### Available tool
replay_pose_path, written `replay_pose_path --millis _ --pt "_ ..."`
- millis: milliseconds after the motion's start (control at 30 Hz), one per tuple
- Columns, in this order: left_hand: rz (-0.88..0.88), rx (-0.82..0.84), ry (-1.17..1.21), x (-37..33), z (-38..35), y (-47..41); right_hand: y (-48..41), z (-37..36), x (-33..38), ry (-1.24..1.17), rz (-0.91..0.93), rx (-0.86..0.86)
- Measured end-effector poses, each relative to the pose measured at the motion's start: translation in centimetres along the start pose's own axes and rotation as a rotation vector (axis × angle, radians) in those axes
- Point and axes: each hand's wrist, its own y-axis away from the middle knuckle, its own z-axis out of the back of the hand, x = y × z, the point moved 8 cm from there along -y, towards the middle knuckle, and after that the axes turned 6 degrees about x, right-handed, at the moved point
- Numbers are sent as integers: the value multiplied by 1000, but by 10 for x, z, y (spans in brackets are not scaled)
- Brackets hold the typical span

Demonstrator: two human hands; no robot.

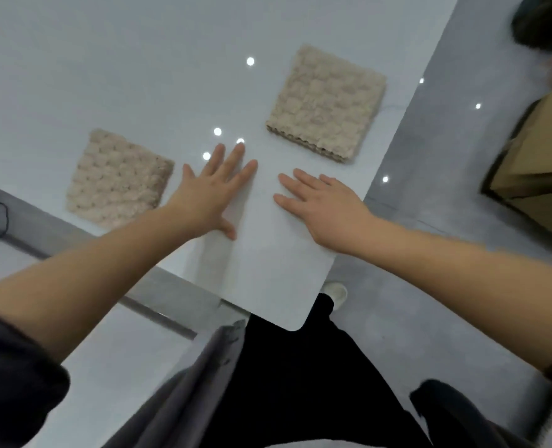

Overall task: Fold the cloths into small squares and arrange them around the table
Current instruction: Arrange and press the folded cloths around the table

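The white desk [106, 59] comes first, with a cardboard box [539, 163] beside it whose contents are hidden. On the desk lie the folded right cloth [328, 103] and left cloth [119, 179]. Between them the left hand [213, 192] and right hand [323, 205] rest flat, fingers spread, holding nothing.

Two nubbly beige cloths [119, 179] [328, 103] lie on a smooth, glossy white table [106, 59].

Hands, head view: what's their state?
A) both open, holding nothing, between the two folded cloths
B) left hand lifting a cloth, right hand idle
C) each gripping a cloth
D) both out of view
A: the left hand and right hand are spread flat at the white table, between the left cloth and the right cloth, gripping neither.
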Motion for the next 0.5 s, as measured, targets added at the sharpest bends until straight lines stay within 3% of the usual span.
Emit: replay_pose_path --millis 133,333,500 --pt "12 -6 14 -1 -1 2 -3 5 -2 92 65 -13" --pt "36 -22 37 -1 -1 1 -11 7 -8 213 273 -224" --pt "44 -34 52 1 -2 3 -8 10 -15 221 405 -248"
